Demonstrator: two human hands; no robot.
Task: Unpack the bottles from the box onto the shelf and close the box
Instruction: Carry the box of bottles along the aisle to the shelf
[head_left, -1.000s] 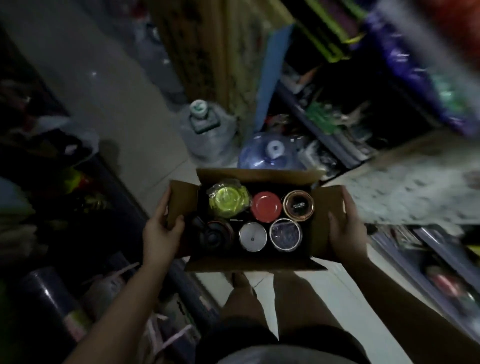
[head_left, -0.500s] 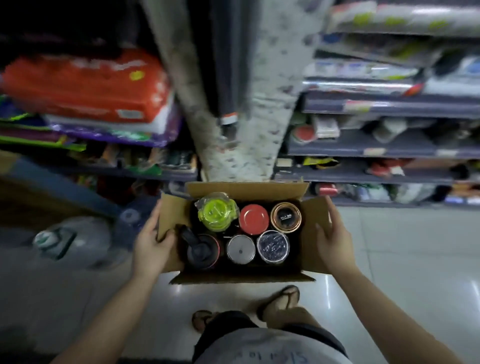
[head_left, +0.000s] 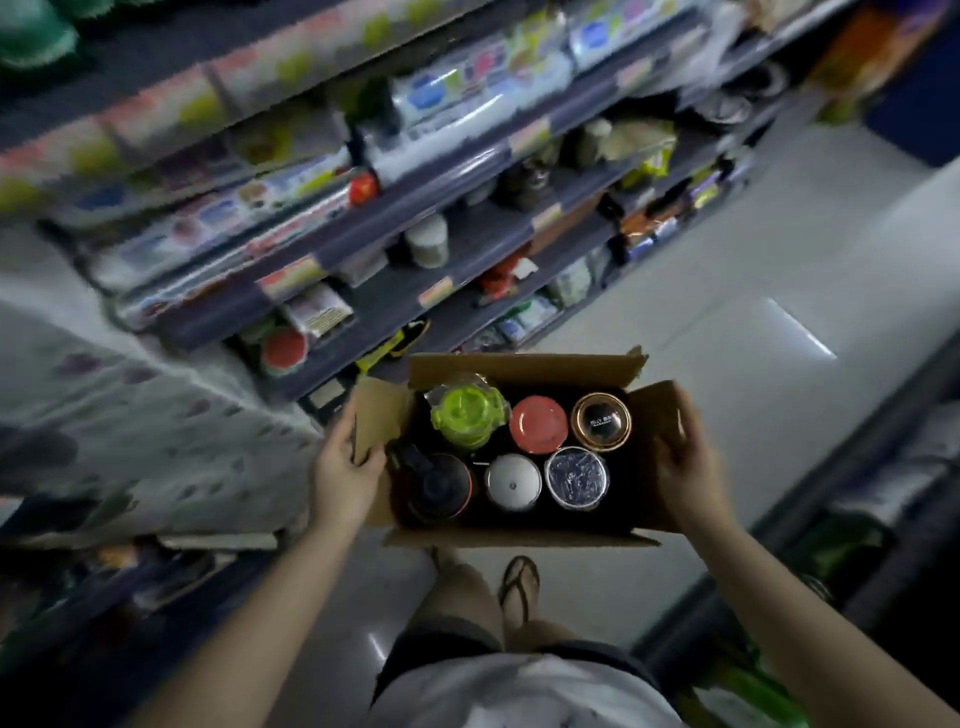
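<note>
Shelving (head_left: 467, 254): tiered dark racks along the left of the aisle, stocked with packets, tubs and small goods (blurred; labels unreadable).
Floor (head_left: 727, 291): pale glossy tiles running up the right; a sandalled foot shows below the carton.
Box (head_left: 524, 366): brown cardboard carton, all four flaps open, carried at waist height in the aisle, just off the lower racks and not resting on anything visible.
Bottles: six, upright, two rows of three, all in the carton, none on the racks.
Back row: green-lidded bottle (head_left: 467, 417) in clear wrap; red-lidded bottle (head_left: 538, 424); gold-rimmed bottle (head_left: 601, 421) with a dark printed cap.
Front row: black-lidded bottle (head_left: 439, 486) with a loop handle; white-lidded bottle (head_left: 512, 482); clear-lidded bottle (head_left: 576, 478).
Left hand (head_left: 345, 467): grips the left end flap, thumb curled over its edge, fingers behind (hidden).
Right hand (head_left: 685, 467): grips the right end of the carton, thumb inside the flap, fingers wrapped round the outside.
Step in hand: transport, judged; unpacking not begun.
Next move calls for: a place to set the carton down, or support from one hand alone, so the other is free to lift a bottle (the outer ones look easiest to reach).
Remaining: all six bottles to shelve, then the flaps to fold shut.
</note>
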